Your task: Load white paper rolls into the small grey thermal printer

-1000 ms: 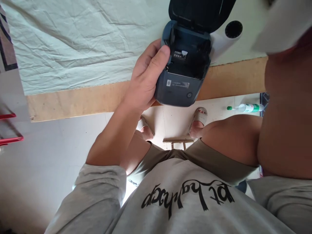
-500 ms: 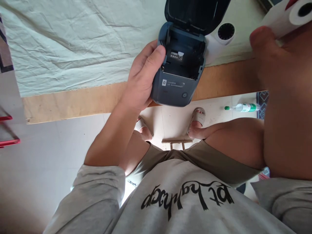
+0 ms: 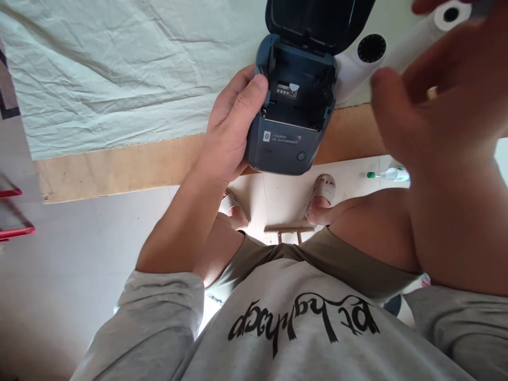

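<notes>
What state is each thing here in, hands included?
Dark blue plastic printer: open, no roll in its bay.
Glossy black lid: raised.
Left hand: clasping the printer's side.
White roll with dark core: partly hidden.
White roll farther right: partly hidden.
Right hand: fingers spread, blurred; contact with that roll unclear.
Pale green cloth: wrinkled.
Clear plastic bottle: on its side, capped.

Dark-blue printer [image 3: 288,145] in left hand [image 3: 234,116], black lid [image 3: 317,21] open. Wide-core white roll [image 3: 351,76] between hands, narrow-core white roll [image 3: 421,39] just beyond right hand [image 3: 440,116].
</notes>
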`<state>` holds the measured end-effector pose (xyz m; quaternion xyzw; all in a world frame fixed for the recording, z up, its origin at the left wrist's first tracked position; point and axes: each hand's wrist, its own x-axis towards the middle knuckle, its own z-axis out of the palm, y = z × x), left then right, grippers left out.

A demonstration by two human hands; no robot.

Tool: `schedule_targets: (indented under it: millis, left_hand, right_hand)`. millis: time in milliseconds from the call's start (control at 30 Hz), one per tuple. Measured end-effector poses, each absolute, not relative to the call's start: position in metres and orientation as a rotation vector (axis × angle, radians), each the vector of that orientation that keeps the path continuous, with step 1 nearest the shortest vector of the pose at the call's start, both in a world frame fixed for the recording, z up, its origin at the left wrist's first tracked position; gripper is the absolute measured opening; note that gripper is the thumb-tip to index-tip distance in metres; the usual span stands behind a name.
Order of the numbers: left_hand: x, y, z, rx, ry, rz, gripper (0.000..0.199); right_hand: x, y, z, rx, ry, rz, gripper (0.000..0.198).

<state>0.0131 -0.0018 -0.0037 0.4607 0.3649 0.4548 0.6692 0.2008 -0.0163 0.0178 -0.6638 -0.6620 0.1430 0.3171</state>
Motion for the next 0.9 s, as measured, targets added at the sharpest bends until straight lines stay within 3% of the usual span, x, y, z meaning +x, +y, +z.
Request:
schedule_targets:
  millis: [200, 400, 633, 800, 900]
  left_hand:
    - [0.012, -0.001, -0.004, 1.017, 0.795, 1.019, 0.025]
    - [0.01, 0.0, -0.006, 0.988, 0.733, 1.043, 0.024]
    - [0.011, 0.0, -0.004, 1.009, 0.769, 1.017, 0.026]
    - [0.013, -0.001, -0.004, 1.012, 0.795, 1.024, 0.027]
    - [0.014, -0.002, -0.003, 1.037, 0.832, 1.007, 0.028]
  right_hand:
    - [0.197, -0.006, 0.007, -1.852, -2.004, 0.321, 0.046]
    - [0.199, -0.01, 0.002, -1.868, -2.109, 0.254, 0.028]
    - [0.199, -0.022, 0.004, -1.817, -2.058, 0.326, 0.048]
    - [0.199, -0.023, 0.003, -1.792, -2.102, 0.341, 0.041]
    - [0.198, -0.022, 0.002, -1.8, -2.04, 0.324, 0.047]
